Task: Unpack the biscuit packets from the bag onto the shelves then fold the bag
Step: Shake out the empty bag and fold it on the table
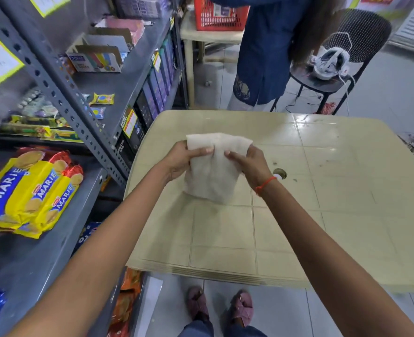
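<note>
A white cloth bag [213, 171], folded into a narrow upright shape, hangs just above the beige plastic table [322, 190]. My left hand [184, 159] grips its left edge with the thumb across the front. My right hand [249, 164] holds its right edge, a red thread on the wrist. Yellow and blue Marie biscuit packets [31, 193] lie stacked on the grey metal shelf [43, 259] at the left.
A grey slotted shelf upright [79, 113] runs diagonally beside the table's left edge. A person in blue [269, 45] stands beyond the table next to a black chair [334, 76] holding a white device. A red basket [220, 15] sits on a far table.
</note>
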`<state>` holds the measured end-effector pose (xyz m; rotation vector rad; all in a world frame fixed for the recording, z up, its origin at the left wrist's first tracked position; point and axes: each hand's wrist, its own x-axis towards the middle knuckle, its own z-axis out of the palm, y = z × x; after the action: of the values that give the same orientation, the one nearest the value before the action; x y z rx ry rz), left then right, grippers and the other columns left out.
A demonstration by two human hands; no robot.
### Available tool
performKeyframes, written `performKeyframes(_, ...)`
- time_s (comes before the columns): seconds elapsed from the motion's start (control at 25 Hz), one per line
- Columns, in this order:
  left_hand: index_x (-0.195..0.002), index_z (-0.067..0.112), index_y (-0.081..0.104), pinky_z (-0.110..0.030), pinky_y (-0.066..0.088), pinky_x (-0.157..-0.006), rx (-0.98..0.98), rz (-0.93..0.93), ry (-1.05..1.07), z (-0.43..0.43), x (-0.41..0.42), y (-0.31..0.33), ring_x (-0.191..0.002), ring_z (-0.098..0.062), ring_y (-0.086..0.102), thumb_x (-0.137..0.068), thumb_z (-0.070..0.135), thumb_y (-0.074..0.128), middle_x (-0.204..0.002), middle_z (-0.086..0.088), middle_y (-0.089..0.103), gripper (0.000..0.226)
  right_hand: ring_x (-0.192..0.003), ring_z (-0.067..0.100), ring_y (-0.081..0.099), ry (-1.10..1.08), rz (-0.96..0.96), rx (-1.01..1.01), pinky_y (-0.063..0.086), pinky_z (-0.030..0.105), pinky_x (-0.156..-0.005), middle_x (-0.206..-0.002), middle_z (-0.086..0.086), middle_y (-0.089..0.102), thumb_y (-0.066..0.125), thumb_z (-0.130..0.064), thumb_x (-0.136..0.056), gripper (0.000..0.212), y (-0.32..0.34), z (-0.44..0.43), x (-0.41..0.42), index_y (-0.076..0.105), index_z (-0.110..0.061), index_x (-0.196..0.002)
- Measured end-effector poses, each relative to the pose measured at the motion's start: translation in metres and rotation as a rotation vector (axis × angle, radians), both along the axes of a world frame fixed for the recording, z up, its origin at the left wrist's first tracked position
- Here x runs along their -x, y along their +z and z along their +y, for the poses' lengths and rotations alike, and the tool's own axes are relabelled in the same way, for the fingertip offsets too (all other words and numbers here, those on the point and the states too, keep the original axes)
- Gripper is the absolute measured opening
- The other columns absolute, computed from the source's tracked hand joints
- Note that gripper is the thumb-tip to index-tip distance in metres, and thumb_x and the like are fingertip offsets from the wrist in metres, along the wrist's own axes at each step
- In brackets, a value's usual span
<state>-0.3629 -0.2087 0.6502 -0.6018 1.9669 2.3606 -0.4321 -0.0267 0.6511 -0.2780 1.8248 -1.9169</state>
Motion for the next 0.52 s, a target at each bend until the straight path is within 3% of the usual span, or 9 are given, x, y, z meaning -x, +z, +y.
performKeyframes(0.12,-0.097,0.013,0.071,-0.024,0.056,-0.077,0.117,0.076,0.051,0.0,-0.014,0.022,-0.087,-0.011,0.07,-0.073,0.004,0.076,-0.097,-0.001,0.074,0.026,-0.102,0.021,0.066,0.065,0.222,-0.072,0.057,0.032,-0.084,-0.115,0.012,0.068,0.07,-0.011,-0.08,0.039,0.014,-0.002,0.0,0.059,-0.009,-0.117)
performKeyframes(0.24,-0.092,0.02,0.072,-0.014,0.054,-0.073,0.211,-0.017,-0.002,0.008,-0.054,-0.007,-0.084,-0.003,0.068,-0.071,0.001,0.078,-0.082,0.014,0.075,0.028,-0.095,0.009,0.066,0.2,0.311,-0.16,0.055,0.025,-0.08,-0.11,0.011,0.07,0.07,-0.011,-0.079,0.034,-0.025,0.015,-0.022,0.062,-0.009,-0.112)
performKeyframes(0.32,-0.1,0.022,0.07,-0.01,0.054,-0.075,0.243,-0.13,-0.067,0.02,-0.091,-0.049,-0.089,-0.003,0.066,-0.068,0.003,0.08,-0.085,0.018,0.074,0.039,-0.087,0.0,0.063,0.31,0.276,-0.312,0.051,0.016,-0.075,-0.105,0.009,0.07,0.072,-0.012,-0.078,0.032,-0.075,0.035,-0.047,0.065,-0.003,-0.108)
performKeyframes(0.36,-0.104,0.023,0.067,-0.009,0.053,-0.075,0.235,-0.207,-0.116,0.027,-0.11,-0.073,-0.088,-0.002,0.066,-0.068,0.004,0.081,-0.088,0.018,0.073,0.043,-0.088,0.003,0.062,0.376,0.227,-0.412,0.052,0.018,-0.076,-0.106,0.01,0.07,0.073,-0.013,-0.077,0.033,-0.101,0.046,-0.063,0.066,-0.001,-0.107)
performKeyframes(0.44,-0.1,0.024,0.067,-0.007,0.05,-0.07,0.184,-0.35,-0.235,0.041,-0.145,-0.113,-0.081,0.004,0.066,-0.069,0.01,0.082,-0.083,0.02,0.073,0.037,-0.087,0.015,0.061,0.51,0.088,-0.585,0.055,0.039,-0.081,-0.104,0.018,0.072,0.073,-0.021,-0.072,0.038,-0.14,0.069,-0.094,0.067,0.002,-0.103)
performKeyframes(0.48,-0.094,0.022,0.069,-0.007,0.047,-0.068,0.149,-0.421,-0.268,0.047,-0.158,-0.128,-0.078,0.001,0.065,-0.068,0.019,0.084,-0.078,0.019,0.073,0.03,-0.084,0.017,0.061,0.544,0.008,-0.619,0.055,0.044,-0.082,-0.1,0.021,0.072,0.072,-0.024,-0.071,0.039,-0.151,0.078,-0.106,0.067,0.003,-0.099)
performKeyframes(0.52,-0.089,0.019,0.07,-0.011,0.045,-0.068,0.115,-0.494,-0.252,0.048,-0.165,-0.139,-0.075,-0.006,0.063,-0.064,0.033,0.085,-0.077,0.014,0.071,0.033,-0.08,0.017,0.062,0.54,-0.071,-0.619,0.056,0.039,-0.078,-0.094,0.018,0.073,0.072,-0.026,-0.074,0.035,-0.152,0.081,-0.113,0.068,0.001,-0.096)
